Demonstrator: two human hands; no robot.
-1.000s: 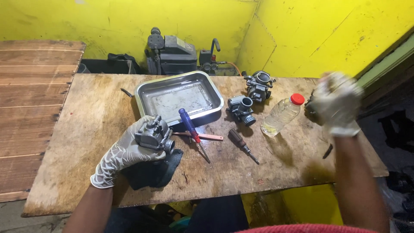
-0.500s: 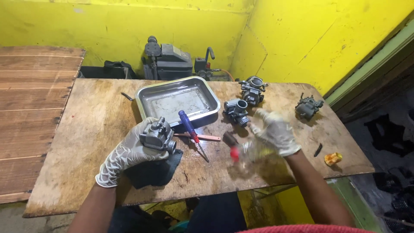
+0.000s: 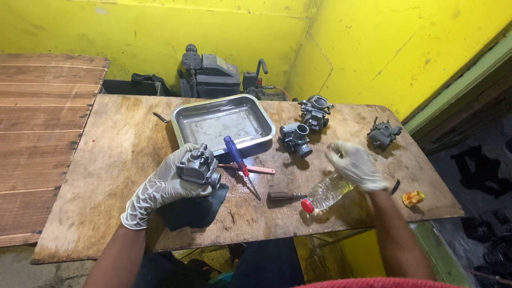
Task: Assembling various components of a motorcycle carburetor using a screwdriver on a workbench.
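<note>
Left hand [image 3: 160,189] grips carburetor [image 3: 198,165] over dark rag [image 3: 192,210]; right hand [image 3: 356,165] grasps tilted bottle [image 3: 326,194], red cap toward the table [image 3: 106,160].

Steel tray [image 3: 269,124] mid-table, blue screwdriver [image 3: 239,161] leaning on its rim. Brown screwdriver [image 3: 285,196] lying nearby. Three carburetors [image 3: 296,137] behind. Orange scrap [image 3: 413,198] near right edge.

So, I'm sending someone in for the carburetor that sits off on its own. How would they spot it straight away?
Start at the wooden table and go to its far right corner, beside the yellow wall. A single grey carburetor sits there, past the right hand. Unlike the two carburetors paired by the metal tray, or the one in the left hand, nothing stands right beside it.
</note>
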